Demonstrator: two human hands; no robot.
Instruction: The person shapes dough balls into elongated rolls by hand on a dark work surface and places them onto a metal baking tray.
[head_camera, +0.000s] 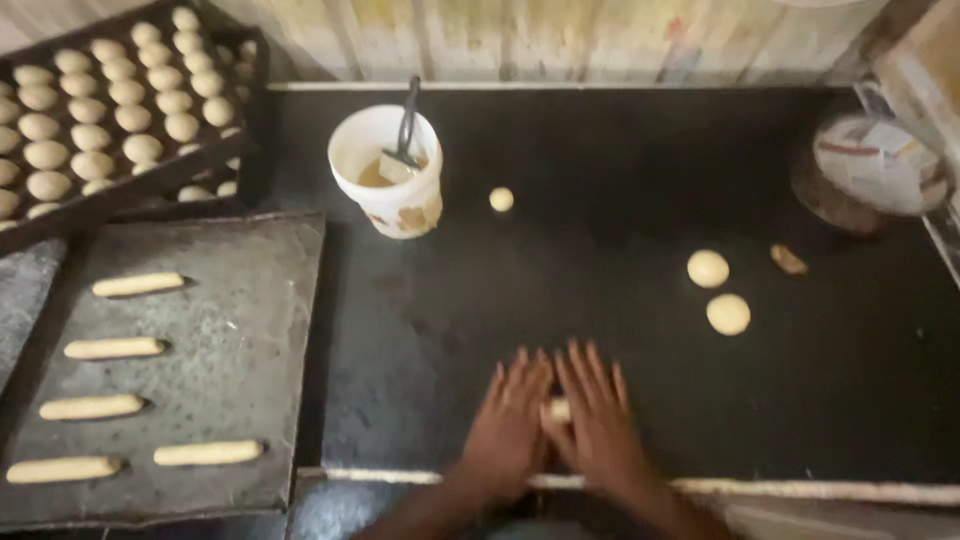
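We press our left hand (507, 420) and right hand (598, 420), fingers flat and spread, on the dough piece (560, 409) at the black counter's (600, 180) near edge; even pressure should keep the roll uniform.

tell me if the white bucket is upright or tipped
Upright: the white bucket stands on the black table, mouth up, a brush leaning inside.

dough piece (559, 409) | pale, small | mostly hidden | lying flat on dark worktop near front edge
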